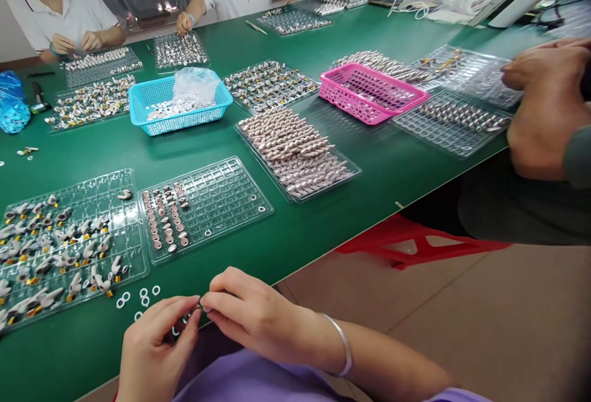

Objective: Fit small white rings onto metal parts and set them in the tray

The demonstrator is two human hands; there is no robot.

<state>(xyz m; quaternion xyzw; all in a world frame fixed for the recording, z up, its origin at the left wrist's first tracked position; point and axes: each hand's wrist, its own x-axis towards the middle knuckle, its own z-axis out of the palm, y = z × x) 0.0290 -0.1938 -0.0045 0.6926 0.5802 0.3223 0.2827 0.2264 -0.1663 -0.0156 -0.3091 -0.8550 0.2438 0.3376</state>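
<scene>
At the table's front edge, my left hand (154, 343) and my right hand (253, 313) meet fingertip to fingertip. Both are closed in a pinch around something small, mostly hidden by the fingers. Several white rings (144, 296) lie on the green tabletop just beyond my left hand. Further left, a clear tray (122, 189) carries white stem-shaped earphone parts with yellow bits. Beside it, another clear compartment tray (221, 189) has rows of small round brownish parts on its left side and a few white rings in other cells.
A tray of stacked stem-shaped parts (286, 149) stands at centre. Behind are a blue basket (180, 122) with a plastic bag and a pink basket (355, 106). Another person's hands (549, 82) are at right; two people work opposite. A red stool (415, 242) stands below the edge.
</scene>
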